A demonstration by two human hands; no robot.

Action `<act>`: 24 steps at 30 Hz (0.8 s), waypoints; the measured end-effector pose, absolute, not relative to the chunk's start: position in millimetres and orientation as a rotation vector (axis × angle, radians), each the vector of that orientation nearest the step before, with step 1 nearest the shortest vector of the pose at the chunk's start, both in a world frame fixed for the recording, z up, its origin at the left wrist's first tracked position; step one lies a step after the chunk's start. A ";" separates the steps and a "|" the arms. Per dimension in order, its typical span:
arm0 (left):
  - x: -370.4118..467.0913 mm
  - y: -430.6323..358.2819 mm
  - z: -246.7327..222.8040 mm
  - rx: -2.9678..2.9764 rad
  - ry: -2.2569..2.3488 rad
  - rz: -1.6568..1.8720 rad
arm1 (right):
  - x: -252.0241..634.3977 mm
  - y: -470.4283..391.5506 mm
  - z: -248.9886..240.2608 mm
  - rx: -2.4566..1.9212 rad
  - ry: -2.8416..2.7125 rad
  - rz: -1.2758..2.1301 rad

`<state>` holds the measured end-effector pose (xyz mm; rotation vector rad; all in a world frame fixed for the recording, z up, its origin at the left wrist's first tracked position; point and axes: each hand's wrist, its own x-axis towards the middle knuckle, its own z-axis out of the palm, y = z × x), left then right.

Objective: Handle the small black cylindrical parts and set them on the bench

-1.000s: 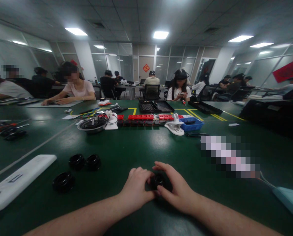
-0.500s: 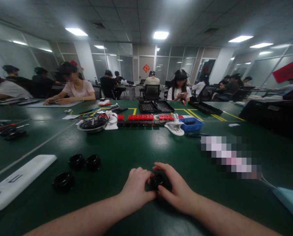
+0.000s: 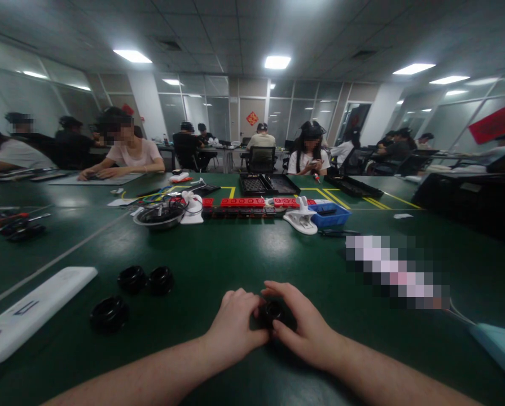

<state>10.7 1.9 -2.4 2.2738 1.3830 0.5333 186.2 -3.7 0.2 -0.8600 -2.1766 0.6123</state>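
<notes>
A black ring-shaped part (image 3: pixel 273 310) sits on the green table (image 3: pixel 218 254) between my two hands, its round opening facing up. My left hand (image 3: pixel 237 318) closes on its left side, thumb at the near edge and fingers curled. From the right, my right hand (image 3: pixel 299 318) wraps round the same part, with its thumb in front and its index finger over the far side. Away to the left stand three similar black parts: one nearer (image 3: pixel 109 314) and two side by side farther back, a left one (image 3: pixel 132 279) and a right one (image 3: pixel 160 279).
A white long object (image 3: pixel 40 310) lies at the left. Farther back are a bowl of cables (image 3: pixel 159 214), a red strip (image 3: pixel 242 202), a white clamp (image 3: pixel 302 219) and a blue bin (image 3: pixel 332 213). Two people sit across the table.
</notes>
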 end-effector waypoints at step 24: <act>9.9 1.7 -1.3 2.300 1.361 0.491 | 184.4 -2.3 0.8 -1.028 -2.117 0.577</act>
